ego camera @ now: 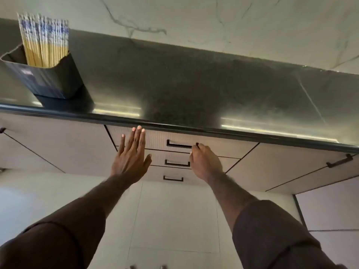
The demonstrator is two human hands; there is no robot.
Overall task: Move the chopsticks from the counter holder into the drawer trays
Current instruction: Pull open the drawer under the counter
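Note:
A dark rectangular holder (46, 78) stands at the left end of the black counter (174, 84), packed with several yellow chopsticks (45, 39) with blue-and-white tops. Below the counter edge a stack of three drawers shows. The top drawer (155, 138) is closed and has a black bar handle (179, 145). My right hand (206, 164) curls its fingers around the right end of that handle. My left hand (132, 154) is flat and open with fingers spread, its fingertips near the top drawer's left front. The drawer trays are hidden.
Two more drawers with black handles (177, 164) sit under the top one. Cabinet doors flank the drawers, one with a dark handle (340, 162) at right. A marbled wall (213, 20) backs the counter. Pale floor tiles (174, 220) lie below.

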